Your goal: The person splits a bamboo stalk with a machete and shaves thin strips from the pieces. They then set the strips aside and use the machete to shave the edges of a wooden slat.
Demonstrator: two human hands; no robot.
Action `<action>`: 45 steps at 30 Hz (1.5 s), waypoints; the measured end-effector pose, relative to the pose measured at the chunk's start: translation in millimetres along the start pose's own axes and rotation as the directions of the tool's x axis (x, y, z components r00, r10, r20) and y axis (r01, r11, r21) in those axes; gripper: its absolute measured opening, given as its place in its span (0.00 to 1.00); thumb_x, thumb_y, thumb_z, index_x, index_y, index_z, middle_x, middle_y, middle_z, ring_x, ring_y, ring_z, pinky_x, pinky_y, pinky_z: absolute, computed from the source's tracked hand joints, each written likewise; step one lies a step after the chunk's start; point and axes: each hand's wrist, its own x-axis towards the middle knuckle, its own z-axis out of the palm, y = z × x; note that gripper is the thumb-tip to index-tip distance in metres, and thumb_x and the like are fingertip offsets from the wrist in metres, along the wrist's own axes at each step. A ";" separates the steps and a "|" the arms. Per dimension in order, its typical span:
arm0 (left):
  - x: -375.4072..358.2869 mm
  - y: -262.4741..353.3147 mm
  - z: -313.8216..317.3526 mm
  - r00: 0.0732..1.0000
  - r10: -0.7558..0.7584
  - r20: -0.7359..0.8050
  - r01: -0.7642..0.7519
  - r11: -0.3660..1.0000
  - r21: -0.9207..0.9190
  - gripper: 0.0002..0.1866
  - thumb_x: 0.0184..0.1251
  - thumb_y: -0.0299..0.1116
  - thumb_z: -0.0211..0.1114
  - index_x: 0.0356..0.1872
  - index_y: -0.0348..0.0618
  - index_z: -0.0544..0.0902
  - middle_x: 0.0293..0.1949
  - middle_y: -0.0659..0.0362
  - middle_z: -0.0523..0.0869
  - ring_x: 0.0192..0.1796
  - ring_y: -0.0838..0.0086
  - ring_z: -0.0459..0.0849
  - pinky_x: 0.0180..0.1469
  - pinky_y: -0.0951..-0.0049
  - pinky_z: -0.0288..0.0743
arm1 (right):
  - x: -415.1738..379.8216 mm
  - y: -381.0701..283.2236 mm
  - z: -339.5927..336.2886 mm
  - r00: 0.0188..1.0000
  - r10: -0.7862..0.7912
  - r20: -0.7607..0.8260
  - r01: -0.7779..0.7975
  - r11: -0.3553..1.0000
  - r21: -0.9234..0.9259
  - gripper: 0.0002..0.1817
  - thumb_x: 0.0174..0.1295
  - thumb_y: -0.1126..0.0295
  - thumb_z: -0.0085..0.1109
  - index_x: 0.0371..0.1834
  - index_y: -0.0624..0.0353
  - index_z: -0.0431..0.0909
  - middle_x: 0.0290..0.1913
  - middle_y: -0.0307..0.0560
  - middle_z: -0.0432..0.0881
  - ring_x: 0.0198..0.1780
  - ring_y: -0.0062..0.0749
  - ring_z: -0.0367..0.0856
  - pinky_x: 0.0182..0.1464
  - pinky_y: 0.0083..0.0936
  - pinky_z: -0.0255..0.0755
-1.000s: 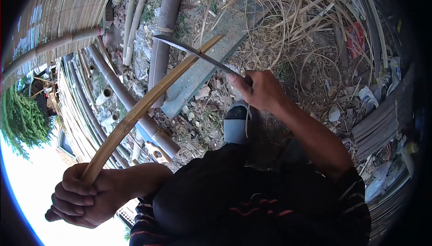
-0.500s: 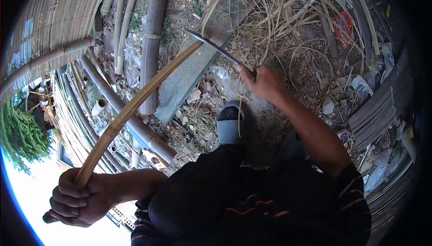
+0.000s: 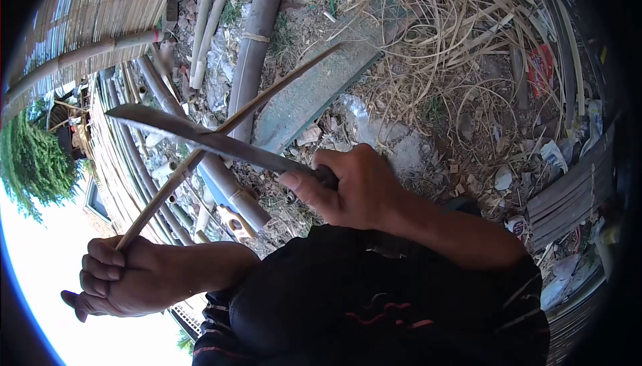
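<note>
Clenched at the lower left, my left hand (image 3: 130, 276) grips the near end of a long bamboo strip (image 3: 271, 89). The strip slants up and away to the right, its far end over the green-grey slab on the ground. My right hand (image 3: 354, 189) is wrapped around the dark handle of a machete (image 3: 231, 146). Its long blade points left and crosses over the strip at about mid-length, overlapping it in this view.
A green-grey slab (image 3: 321, 92) lies on the littered ground ahead. Thin bamboo shavings (image 3: 455, 38) are heaped at the upper right. Thick bamboo poles (image 3: 257, 38) lie at left, near a handsaw (image 3: 235, 222) and a slatted bamboo screen (image 3: 100, 5). Dark flat slats (image 3: 568, 189) rest at right.
My right hand has drawn the machete from the strip's far end back toward my body, its blade now over the middle. The strip has turned narrower side up, and the view has shifted slightly.
</note>
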 end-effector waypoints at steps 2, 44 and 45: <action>3.8 -4.7 -0.2 0.997 -0.043 -0.057 0.040 0.998 -0.049 0.11 0.82 0.33 0.48 0.42 0.54 0.81 0.17 0.70 0.67 0.16 0.83 0.60 0.21 0.83 0.60 | -4.0 -5.1 -5.6 0.997 0.034 0.073 -0.033 0.999 -0.017 0.36 0.68 0.37 0.52 0.20 0.64 0.77 0.07 0.49 0.71 0.10 0.38 0.77 0.14 0.38 0.70; 97.1 -81.9 -30.8 0.882 -0.458 -0.109 0.466 0.882 0.067 0.23 0.81 0.50 0.47 0.52 0.34 0.70 0.23 0.67 0.60 0.21 0.79 0.57 0.22 0.79 0.61 | -39.6 89.3 -89.9 0.787 -0.428 -0.445 -0.026 0.697 -0.717 0.40 0.62 0.39 0.64 0.60 0.68 0.75 0.51 0.60 0.76 0.52 0.53 0.79 0.53 0.46 0.75; 98.7 -99.4 -24.4 0.860 -0.509 -0.040 0.511 0.857 0.074 0.24 0.82 0.50 0.46 0.52 0.35 0.70 0.23 0.67 0.60 0.21 0.79 0.56 0.23 0.78 0.61 | -41.3 69.4 -80.2 0.788 -0.451 -0.419 0.018 0.697 -0.717 0.40 0.62 0.39 0.64 0.60 0.68 0.75 0.51 0.60 0.76 0.52 0.53 0.79 0.53 0.46 0.75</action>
